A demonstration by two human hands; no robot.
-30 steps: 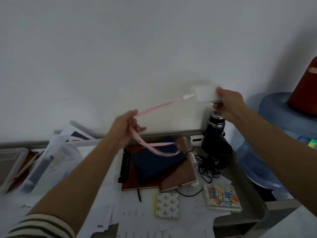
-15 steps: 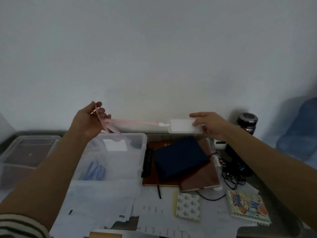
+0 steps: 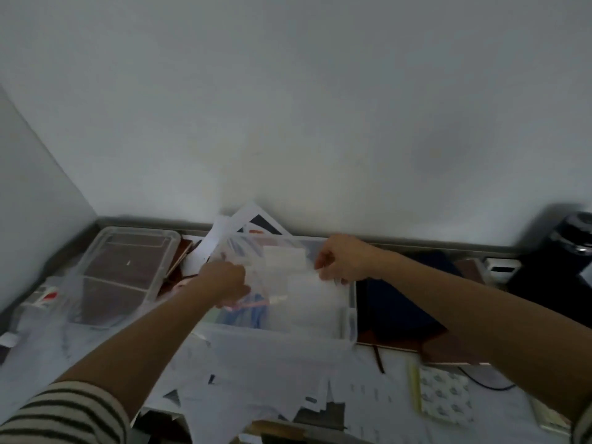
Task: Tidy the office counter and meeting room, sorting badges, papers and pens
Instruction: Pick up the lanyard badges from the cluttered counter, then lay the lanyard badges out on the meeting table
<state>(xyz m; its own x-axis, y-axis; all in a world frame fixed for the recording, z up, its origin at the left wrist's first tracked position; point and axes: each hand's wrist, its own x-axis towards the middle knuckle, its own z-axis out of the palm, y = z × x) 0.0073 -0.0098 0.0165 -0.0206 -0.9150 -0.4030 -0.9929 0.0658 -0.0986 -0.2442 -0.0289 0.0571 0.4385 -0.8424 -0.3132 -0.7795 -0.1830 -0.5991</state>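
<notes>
A clear plastic bin (image 3: 350, 318) stands on the counter in front of me, with white badge cards and blue lanyards inside. My left hand (image 3: 224, 282) is down in the bin's left part, closed on the pink lanyard (image 3: 250, 304), which trails to the right below it. My right hand (image 3: 341, 262) hovers over the bin's right part and pinches the edge of a white badge holder (image 3: 301, 278) that lies low in the bin. The picture is blurred, so the exact grip is hard to read.
A second clear bin (image 3: 128, 267) holding brown notebooks sits to the left. Loose papers (image 3: 256, 360) cover the counter's front. Dark notebooks (image 3: 397, 312) lie to the right of the bin, a patterned notepad (image 3: 445, 398) nearer me, and a black flask (image 3: 573, 248) at far right.
Both hands have dropped from mid-air into the clear bin, bringing the pink lanyard and white badge holder down with them. My view has swung left and down.
</notes>
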